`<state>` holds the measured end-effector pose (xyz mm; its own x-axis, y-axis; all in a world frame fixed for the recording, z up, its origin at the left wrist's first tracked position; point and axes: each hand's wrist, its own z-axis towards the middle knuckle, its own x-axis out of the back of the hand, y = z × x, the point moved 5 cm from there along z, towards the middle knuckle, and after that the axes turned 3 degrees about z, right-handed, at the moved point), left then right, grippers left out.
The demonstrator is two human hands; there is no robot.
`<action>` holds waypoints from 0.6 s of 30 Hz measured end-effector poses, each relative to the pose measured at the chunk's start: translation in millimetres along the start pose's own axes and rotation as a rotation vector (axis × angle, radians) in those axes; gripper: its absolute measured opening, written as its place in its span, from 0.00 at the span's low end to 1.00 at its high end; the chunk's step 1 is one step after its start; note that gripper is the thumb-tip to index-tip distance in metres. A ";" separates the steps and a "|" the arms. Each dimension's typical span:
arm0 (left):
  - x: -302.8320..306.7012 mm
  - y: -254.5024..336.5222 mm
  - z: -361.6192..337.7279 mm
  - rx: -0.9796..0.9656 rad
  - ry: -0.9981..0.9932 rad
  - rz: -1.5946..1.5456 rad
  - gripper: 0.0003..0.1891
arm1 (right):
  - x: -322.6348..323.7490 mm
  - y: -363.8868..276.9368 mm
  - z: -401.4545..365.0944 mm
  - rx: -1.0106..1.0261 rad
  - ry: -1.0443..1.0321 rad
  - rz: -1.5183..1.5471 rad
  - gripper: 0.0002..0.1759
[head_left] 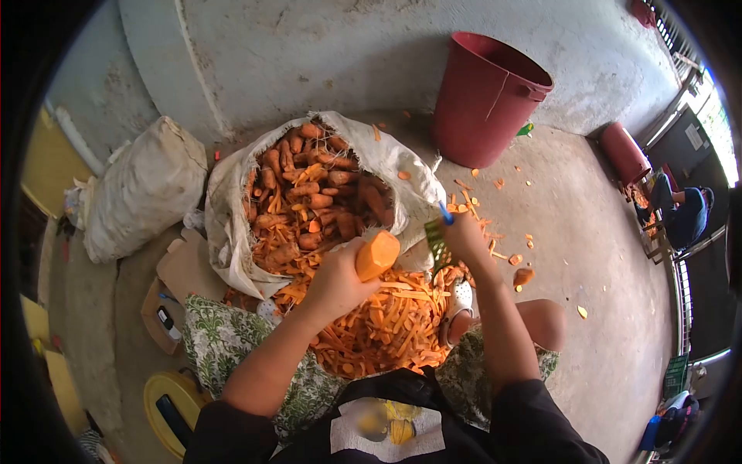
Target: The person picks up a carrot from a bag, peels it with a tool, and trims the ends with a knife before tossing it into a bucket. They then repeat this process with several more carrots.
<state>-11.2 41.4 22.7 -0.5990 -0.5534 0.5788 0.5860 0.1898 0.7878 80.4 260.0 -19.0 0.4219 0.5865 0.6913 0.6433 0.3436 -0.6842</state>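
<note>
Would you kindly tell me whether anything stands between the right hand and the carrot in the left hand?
Only a green mesh-like item shows beside the right hand, towards the carrot in the left hand; whether it is in the way or below is unclear. Otherwise, the gap looks open.

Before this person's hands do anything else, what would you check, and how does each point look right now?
1. Left hand has a hold on the carrot: ok, its fingers wrap around it and one end sticks out.
2. Right hand grips the blue tool: ok.
3. Hands apart: ok, there is a gap between them.
4. Tool's edge points away from the skin: cannot tell, the edge is not clear.
5. More carrots within view: ok, the open white sack holds many.
6. Floor free of scraps: not ok, orange pieces lie scattered to the right.
</note>
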 end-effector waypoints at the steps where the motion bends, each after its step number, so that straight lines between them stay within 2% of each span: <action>1: 0.7 -1.4 1.0 0.000 0.001 0.001 0.17 | -14.2 -8.5 -4.9 0.093 -0.007 -0.044 0.10; 2: 2.8 -2.2 1.7 0.003 0.037 -0.029 0.17 | -20.1 -16.0 -17.2 0.239 -0.052 -0.087 0.10; 3: 4.6 -3.0 2.5 0.005 0.072 -0.060 0.17 | -16.3 -41.1 -40.7 0.173 -0.123 -0.078 0.11; 5: 2.6 -8.1 6.1 0.042 0.056 -0.049 0.17 | -19.5 -59.6 -60.4 0.314 -0.161 -0.111 0.13; 7: 2.5 -11.7 5.9 0.086 0.043 -0.035 0.17 | -22.1 -63.8 -71.4 0.355 -0.174 -0.119 0.13; 13: 3.6 -13.5 3.4 0.021 0.021 -0.015 0.18 | -26.3 -59.0 -66.1 0.415 -0.171 -0.188 0.13; 15: 3.6 -6.9 -1.6 -0.119 -0.079 -0.149 0.20 | -30.0 -47.8 -53.8 0.422 -0.184 -0.189 0.14; 17: 9.2 21.8 -12.4 -0.188 -0.151 -0.253 0.20 | -35.5 0.6 -14.8 0.009 -0.162 -0.214 0.15; 18: 11.7 33.2 -16.4 -0.259 -0.227 -0.356 0.20 | -42.6 14.0 -2.9 0.003 -0.158 -0.209 0.15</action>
<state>10.2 27.9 52.2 -0.8736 -0.3514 0.3367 0.4221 -0.2029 0.8835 73.3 237.6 -57.4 0.1746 0.6098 0.7731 0.7038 0.4719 -0.5311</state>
